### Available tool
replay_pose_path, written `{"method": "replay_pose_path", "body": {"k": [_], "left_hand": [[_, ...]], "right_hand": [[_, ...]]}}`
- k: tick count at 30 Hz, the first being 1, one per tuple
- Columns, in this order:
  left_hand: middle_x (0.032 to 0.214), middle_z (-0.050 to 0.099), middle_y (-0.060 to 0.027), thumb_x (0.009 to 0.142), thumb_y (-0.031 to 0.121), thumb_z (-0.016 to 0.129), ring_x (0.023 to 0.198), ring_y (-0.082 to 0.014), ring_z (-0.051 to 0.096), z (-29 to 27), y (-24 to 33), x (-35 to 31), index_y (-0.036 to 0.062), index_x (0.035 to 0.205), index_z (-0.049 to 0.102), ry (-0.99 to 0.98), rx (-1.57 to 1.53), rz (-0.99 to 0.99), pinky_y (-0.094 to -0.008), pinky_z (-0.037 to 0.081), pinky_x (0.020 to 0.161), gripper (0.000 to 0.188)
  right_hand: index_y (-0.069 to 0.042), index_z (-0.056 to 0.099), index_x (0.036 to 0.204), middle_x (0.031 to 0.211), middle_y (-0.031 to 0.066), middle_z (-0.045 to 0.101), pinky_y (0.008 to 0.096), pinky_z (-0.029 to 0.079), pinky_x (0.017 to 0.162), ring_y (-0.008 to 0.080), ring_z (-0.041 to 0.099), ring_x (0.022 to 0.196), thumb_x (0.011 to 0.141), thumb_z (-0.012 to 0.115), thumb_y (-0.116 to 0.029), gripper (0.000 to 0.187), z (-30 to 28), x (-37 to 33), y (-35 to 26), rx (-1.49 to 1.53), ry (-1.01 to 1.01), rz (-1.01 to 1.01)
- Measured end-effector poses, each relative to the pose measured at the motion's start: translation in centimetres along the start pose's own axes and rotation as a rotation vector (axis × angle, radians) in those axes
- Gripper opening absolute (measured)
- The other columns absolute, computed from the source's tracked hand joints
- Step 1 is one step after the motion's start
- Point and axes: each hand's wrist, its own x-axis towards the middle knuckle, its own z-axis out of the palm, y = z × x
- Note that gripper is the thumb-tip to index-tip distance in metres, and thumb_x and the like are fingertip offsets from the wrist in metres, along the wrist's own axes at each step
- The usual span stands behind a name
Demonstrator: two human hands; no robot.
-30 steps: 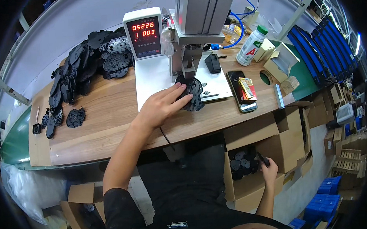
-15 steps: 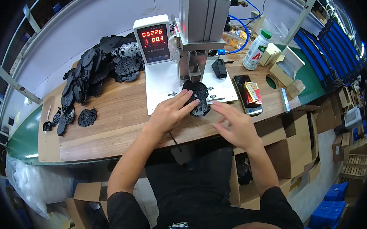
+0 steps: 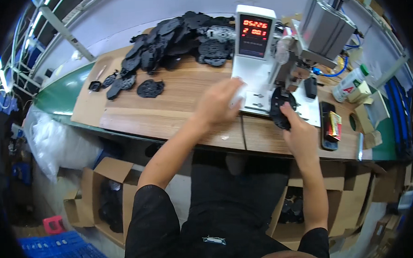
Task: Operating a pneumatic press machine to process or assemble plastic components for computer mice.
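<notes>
Below the head of a bench press (image 3: 320, 32), a flat oval black plastic part (image 3: 278, 114) sits at the white base plate (image 3: 309, 113). My right hand (image 3: 301, 134) grips its near edge, thumb on top and the other fingers mostly hidden. To the left, my left hand (image 3: 218, 103) hangs over the wooden tabletop beside the base plate, away from the part. Motion smears its fingers, so whether it holds anything does not show. A white control box (image 3: 256, 32) with a lit red display stands behind the hands.
A heap of black plastic parts (image 3: 166, 41) covers the back left, with a loose part (image 3: 150, 88) nearer. Right of the press lie a phone (image 3: 329, 144), a small red and yellow box (image 3: 334, 125) and a white bottle (image 3: 350, 86). Open cartons (image 3: 92, 194) stand below the table.
My left hand has left the black part and moved left, while my right hand has come onto it. The view has swung left, and the digits on the display differ.
</notes>
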Motion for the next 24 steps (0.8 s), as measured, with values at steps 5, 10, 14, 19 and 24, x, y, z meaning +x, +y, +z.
{"method": "replay_pose_path", "body": {"k": [5, 10, 14, 19, 24], "left_hand": [[0.126, 0.061, -0.0275, 0.087, 0.022, 0.068, 0.120, -0.0396, 0.058, -9.4, -10.4, -8.1, -0.0096, 0.122, 0.058, 0.042, 0.700, -0.377, -0.0434, 0.047, 0.103, 0.048], [0.135, 0.057, -0.0285, 0.091, 0.026, 0.066, 0.127, -0.0397, 0.054, -10.2, -9.5, -14.4, -0.0092, 0.126, 0.058, -0.098, 0.630, -0.541, -0.0429, 0.043, 0.108, 0.050], [0.139, 0.057, -0.0206, 0.090, 0.027, 0.069, 0.132, -0.0372, 0.052, -10.0, -4.3, -14.7, 0.0023, 0.129, 0.062, -0.182, 0.238, -0.431, -0.0465, 0.040, 0.111, 0.047], [0.145, 0.054, -0.0161, 0.084, 0.028, 0.075, 0.138, -0.0335, 0.048, -8.5, 1.2, -13.1, 0.0053, 0.132, 0.061, -0.292, 0.266, -0.272, -0.0512, 0.036, 0.114, 0.055], [0.130, 0.065, -0.0132, 0.077, 0.008, 0.074, 0.124, -0.0304, 0.060, -6.2, 2.6, -13.1, 0.0075, 0.123, 0.068, -0.274, 0.108, -0.006, -0.0464, 0.045, 0.108, 0.046]], "right_hand": [[-0.008, 0.064, 0.122, 0.128, 0.0091, 0.067, 0.0336, 0.059, 0.074, 0.0267, 0.073, 0.093, 0.069, 0.072, 0.001, 0.054, 0.6, 0.5, -0.3, 0.045, -0.019, -0.037], [-0.008, 0.067, 0.119, 0.127, 0.0105, 0.068, 0.0326, 0.059, 0.073, 0.0260, 0.074, 0.089, 0.069, 0.070, 0.002, 0.051, 0.9, 0.3, 0.0, 0.074, 0.031, 0.001], [-0.009, 0.067, 0.119, 0.127, 0.0091, 0.068, 0.0330, 0.059, 0.072, 0.0264, 0.074, 0.087, 0.069, 0.069, 0.002, 0.051, 0.7, 0.4, -0.4, 0.067, 0.038, -0.022], [-0.009, 0.067, 0.119, 0.128, 0.0083, 0.068, 0.0333, 0.059, 0.072, 0.0266, 0.074, 0.088, 0.069, 0.070, 0.001, 0.051, 0.7, 0.1, -0.5, 0.056, 0.023, -0.001], [-0.010, 0.067, 0.119, 0.127, 0.0083, 0.068, 0.0338, 0.059, 0.072, 0.0261, 0.073, 0.090, 0.069, 0.072, -0.001, 0.050, 0.4, 0.0, -0.5, 0.050, 0.027, 0.046]]}}
